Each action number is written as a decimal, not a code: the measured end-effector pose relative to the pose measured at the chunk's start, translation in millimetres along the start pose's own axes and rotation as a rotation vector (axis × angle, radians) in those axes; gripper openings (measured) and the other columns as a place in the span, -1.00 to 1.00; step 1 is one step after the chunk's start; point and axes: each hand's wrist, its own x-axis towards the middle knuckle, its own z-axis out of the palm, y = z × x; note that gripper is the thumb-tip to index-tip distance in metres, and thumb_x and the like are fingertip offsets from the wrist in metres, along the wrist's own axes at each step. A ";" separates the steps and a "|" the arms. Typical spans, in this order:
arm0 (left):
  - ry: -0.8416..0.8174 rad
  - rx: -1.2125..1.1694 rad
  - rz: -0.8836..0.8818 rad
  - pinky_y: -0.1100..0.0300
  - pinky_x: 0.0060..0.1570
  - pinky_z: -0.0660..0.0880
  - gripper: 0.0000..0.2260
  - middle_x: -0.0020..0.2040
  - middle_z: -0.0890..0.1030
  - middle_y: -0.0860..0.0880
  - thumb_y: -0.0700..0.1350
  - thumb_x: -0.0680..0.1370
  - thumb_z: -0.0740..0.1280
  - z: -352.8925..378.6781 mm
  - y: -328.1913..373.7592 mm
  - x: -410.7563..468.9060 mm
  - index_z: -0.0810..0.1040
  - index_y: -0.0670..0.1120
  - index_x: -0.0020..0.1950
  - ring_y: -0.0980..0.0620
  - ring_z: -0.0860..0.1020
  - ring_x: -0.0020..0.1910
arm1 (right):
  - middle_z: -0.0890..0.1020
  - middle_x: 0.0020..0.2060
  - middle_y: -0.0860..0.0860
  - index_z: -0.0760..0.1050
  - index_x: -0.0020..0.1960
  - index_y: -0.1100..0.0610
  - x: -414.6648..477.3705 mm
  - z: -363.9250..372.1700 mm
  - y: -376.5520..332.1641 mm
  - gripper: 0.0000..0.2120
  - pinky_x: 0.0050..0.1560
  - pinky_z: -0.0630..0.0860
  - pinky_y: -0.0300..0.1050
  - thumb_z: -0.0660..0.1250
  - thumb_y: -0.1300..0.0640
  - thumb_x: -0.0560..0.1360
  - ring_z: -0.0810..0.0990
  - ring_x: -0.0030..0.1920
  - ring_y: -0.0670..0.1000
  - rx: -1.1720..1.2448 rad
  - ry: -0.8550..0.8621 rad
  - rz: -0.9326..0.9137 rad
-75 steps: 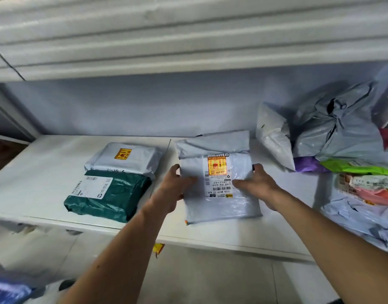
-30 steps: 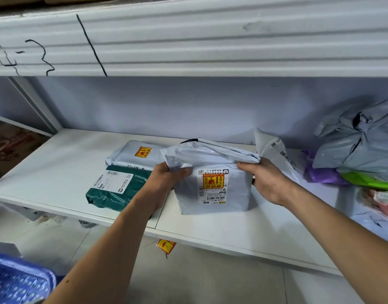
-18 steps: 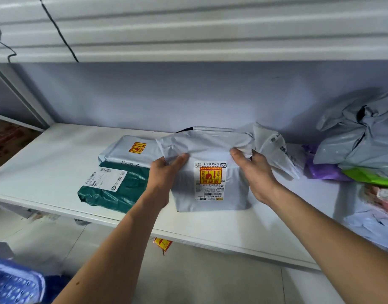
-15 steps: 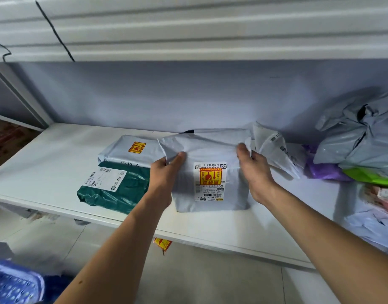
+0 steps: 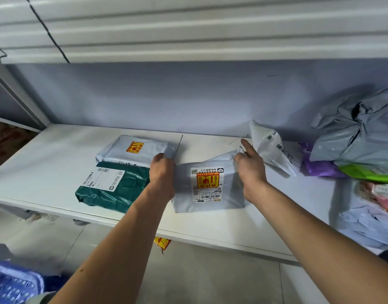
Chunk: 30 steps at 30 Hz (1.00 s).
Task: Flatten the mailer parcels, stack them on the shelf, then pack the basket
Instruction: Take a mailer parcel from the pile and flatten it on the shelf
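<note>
White shelf (image 5: 46, 167): flap of grey mailer (image 5: 208, 194) now folded down, flatter, nearly stackable; left grip (image 5: 162, 172) clasps its edge, right grip (image 5: 250, 170) pinches its corner.

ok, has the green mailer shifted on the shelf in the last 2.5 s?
No. The green mailer still lies just left of the shelf seam, its far edge against the grey mailer, same as before.

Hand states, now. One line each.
Left hand: grips the grey mailer by its left edge.
Right hand: pinches the grey mailer's top right corner, index finger straight.
</note>
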 end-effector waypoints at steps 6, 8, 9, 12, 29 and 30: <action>0.010 -0.006 -0.101 -0.24 0.08 0.54 -0.87 -0.08 0.60 -0.17 -0.27 0.43 0.35 -4.1 0.1 -2.6 0.61 -0.09 -0.28 -0.20 0.56 -0.11 | 0.58 0.14 -0.15 0.62 -0.26 0.03 -4.8 -5.7 9.3 -0.65 0.24 0.30 -0.30 0.16 0.32 0.52 0.45 0.22 -0.21 -0.249 -0.058 -0.271; -0.002 0.009 -0.123 -0.22 0.06 0.52 -0.88 -0.10 0.58 -0.19 -0.30 0.42 0.30 -5.3 0.4 -5.5 0.57 -0.12 -0.24 -0.20 0.54 -0.13 | 0.66 -0.09 -0.21 0.60 -0.29 0.05 -7.2 -8.0 7.6 -0.70 0.08 0.40 -0.25 0.18 0.26 0.51 0.56 0.10 -0.11 -0.238 -0.056 -0.182; -0.001 0.009 -0.128 -0.21 0.07 0.51 -0.91 -0.10 0.57 -0.19 -0.29 0.41 0.28 -5.8 -0.5 -6.2 0.54 -0.13 -0.19 -0.20 0.54 -0.13 | 0.66 -0.17 -0.18 0.61 -0.25 0.07 -7.4 -9.0 7.3 -0.74 0.01 0.44 -0.21 0.19 0.22 0.50 0.58 0.04 -0.06 -0.237 -0.046 -0.137; 0.000 0.023 -0.119 -0.20 0.07 0.52 -0.81 -0.01 0.61 -0.23 -0.17 0.31 0.28 -7.9 -2.6 -6.4 0.51 -0.13 -0.10 -0.23 0.60 -0.03 | 0.66 -0.14 0.13 0.59 -0.08 0.26 -11.4 -8.5 7.3 -0.68 0.02 0.51 0.02 0.20 0.04 0.46 0.58 -0.01 0.15 -0.276 -0.025 -0.060; -0.481 0.425 0.288 0.41 -0.11 0.47 -0.57 -0.06 0.63 0.09 0.34 0.49 0.21 -37.8 -1.5 -22.9 0.56 -0.01 -0.01 0.17 0.58 -0.04 | 0.52 -0.27 0.13 0.40 -0.30 0.18 2.9 -3.5 -1.4 -0.65 -0.11 0.37 -0.04 0.08 0.01 0.55 0.48 -0.11 0.20 -0.381 0.110 0.095; -0.554 0.437 0.299 0.36 0.05 0.45 -0.57 0.01 0.62 0.11 0.35 0.46 0.24 -44.0 -3.0 -22.7 0.54 0.02 0.06 0.18 0.56 0.05 | 0.53 -0.24 0.14 0.40 -0.29 0.18 4.6 -3.4 -2.2 -0.66 -0.10 0.37 -0.05 0.08 0.01 0.55 0.48 -0.11 0.19 -0.374 0.119 0.100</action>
